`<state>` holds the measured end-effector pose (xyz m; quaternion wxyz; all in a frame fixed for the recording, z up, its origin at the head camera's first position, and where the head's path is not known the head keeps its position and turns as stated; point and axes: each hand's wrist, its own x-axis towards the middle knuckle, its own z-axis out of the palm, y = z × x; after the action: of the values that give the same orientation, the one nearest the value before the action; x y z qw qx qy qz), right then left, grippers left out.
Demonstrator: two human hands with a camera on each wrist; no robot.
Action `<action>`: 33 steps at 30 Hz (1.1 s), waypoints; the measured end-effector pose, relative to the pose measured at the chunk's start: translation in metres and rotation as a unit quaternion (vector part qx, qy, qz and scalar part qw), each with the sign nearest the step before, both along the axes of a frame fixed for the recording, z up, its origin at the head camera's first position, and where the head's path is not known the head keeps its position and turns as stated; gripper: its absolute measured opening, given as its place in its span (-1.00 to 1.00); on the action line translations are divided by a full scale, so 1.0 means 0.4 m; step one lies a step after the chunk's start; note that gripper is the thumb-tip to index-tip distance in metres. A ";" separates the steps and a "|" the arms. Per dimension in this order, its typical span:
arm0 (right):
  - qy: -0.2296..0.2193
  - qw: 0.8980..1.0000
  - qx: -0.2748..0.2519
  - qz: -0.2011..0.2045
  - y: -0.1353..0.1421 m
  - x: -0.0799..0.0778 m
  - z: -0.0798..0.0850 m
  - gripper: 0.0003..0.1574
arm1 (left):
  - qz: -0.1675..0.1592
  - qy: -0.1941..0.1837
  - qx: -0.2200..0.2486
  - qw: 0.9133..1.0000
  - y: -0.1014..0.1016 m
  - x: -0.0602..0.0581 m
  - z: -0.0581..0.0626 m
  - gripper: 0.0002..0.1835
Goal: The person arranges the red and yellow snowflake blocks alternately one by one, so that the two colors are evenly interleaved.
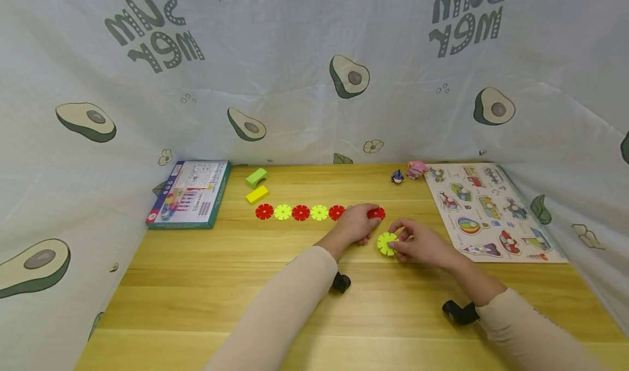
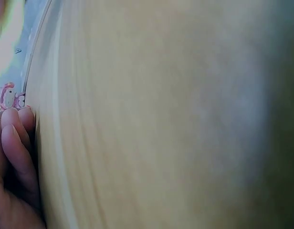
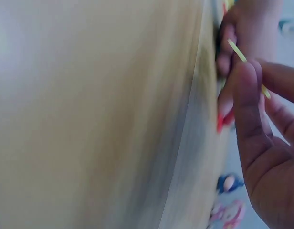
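Observation:
A row of red and yellow-green notched plastic building discs [image 1: 301,213] lies across the table in the head view, in alternating colours. My left hand [image 1: 355,223] is over the right part of the row and hides part of it. Its thumb and index finger hold the edges of the red disc [image 1: 377,213] at the row's right end. Just right of it and nearer to me, my right hand [image 1: 417,244] pinches a yellow-green disc [image 1: 387,243] between thumb and fingers. That disc [image 3: 236,50] appears edge-on in the right wrist view. Curled left fingers [image 2: 18,152] show in the left wrist view.
A boxed toy [image 1: 189,194] lies at the back left, beside a green arch block [image 1: 256,177] and a yellow block [image 1: 257,195]. Two small figurines, one blue [image 1: 397,176] and one pink [image 1: 416,169], stand at the back right near a picture puzzle board [image 1: 491,212].

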<state>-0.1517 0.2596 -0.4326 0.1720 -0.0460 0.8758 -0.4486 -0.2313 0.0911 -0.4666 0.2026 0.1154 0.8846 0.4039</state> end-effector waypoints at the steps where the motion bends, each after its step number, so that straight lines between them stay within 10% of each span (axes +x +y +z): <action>1: 0.002 1.000 0.005 -0.013 0.011 -0.020 -0.003 -0.58 | 0.001 0.001 0.000 1.000 0.000 0.001 0.001 -0.53; 10: 0.012 0.993 0.065 -0.097 0.069 -0.123 -0.020 -0.53 | 0.001 -0.006 0.016 1.000 0.008 0.018 -0.004 -0.53; 18: 0.045 0.984 0.161 -0.067 0.065 -0.131 -0.021 -0.51 | 0.001 -0.003 0.002 1.000 0.012 0.023 -0.003 -0.52; 33: 0.027 0.982 0.176 -0.068 0.067 -0.151 -0.018 -0.47 | -0.033 0.033 0.041 0.998 -0.039 0.034 -0.011 -0.47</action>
<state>-0.2122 0.2863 -0.4400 0.1225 0.0329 0.9466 -0.2964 -0.2176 0.0756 -0.4709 0.1816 0.1659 0.8692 0.4290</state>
